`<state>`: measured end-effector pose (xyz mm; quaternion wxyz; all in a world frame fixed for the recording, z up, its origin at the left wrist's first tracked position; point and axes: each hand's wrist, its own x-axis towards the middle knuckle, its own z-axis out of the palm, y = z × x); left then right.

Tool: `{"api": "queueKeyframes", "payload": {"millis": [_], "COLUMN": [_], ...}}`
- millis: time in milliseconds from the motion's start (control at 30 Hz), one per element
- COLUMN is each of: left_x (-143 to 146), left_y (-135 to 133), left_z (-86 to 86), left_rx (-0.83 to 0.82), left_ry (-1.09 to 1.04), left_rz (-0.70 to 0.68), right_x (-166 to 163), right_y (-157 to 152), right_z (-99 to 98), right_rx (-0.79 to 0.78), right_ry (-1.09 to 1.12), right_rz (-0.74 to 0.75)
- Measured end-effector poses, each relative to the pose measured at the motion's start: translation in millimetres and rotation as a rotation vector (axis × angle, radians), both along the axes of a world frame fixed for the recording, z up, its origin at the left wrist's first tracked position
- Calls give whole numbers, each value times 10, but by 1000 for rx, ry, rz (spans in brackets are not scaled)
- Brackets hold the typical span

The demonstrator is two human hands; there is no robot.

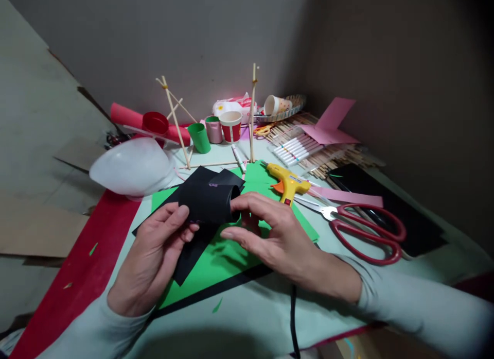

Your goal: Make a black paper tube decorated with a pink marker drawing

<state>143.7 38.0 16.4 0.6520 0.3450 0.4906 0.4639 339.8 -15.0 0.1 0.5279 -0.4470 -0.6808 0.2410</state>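
Observation:
My left hand (154, 256) pinches the left end of a black paper tube (206, 203), its thumb on top and fingertips below. At the tube's right end is my right hand (278, 235). Its index finger reaches into the opening, while the thumb stands apart below, so the hand is open. Small purple marks show on the tube. Beneath lie black paper pieces (189, 261) on green paper sheets (231, 258). Just beyond my right hand lies a yellow glue gun (287, 180), with red-handled scissors (366, 235) to its right.
A green paper tube (199, 138), a pink paper tube (213, 130) and a red-and-white cup (231, 127) stand at the back, near upright stick frames (253, 112). White markers (297, 149) lie right of them. A translucent white rounded object (131, 166) sits left.

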Motion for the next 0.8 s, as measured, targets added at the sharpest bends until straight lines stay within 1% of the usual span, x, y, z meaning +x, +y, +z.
{"api": "queueKeyframes", "payload": {"millis": [133, 333, 467, 567, 667, 800], "left_x": [8, 30, 46, 44, 32, 14], "left_y": [-51, -79, -82, -86, -86, -69], "left_z": [-28, -12, -29, -52, -72, -92], "left_rx": [-13, 53, 102, 101, 123, 178], "left_ry": [4, 89, 90, 101, 117, 172], "left_rz": [22, -50, -51, -76, -107, -145], "right_x": [-2, 8, 18, 26, 37, 46], "right_y": [26, 33, 29, 29, 31, 19], "right_z": [-20, -3, 4, -29, -73, -83], "right_rx": [3, -38, -127, -189, -190, -123], "right_ry": [61, 122, 183, 251, 283, 240], "right_rz": [-51, -93, -94, -96, -80, -56]}}
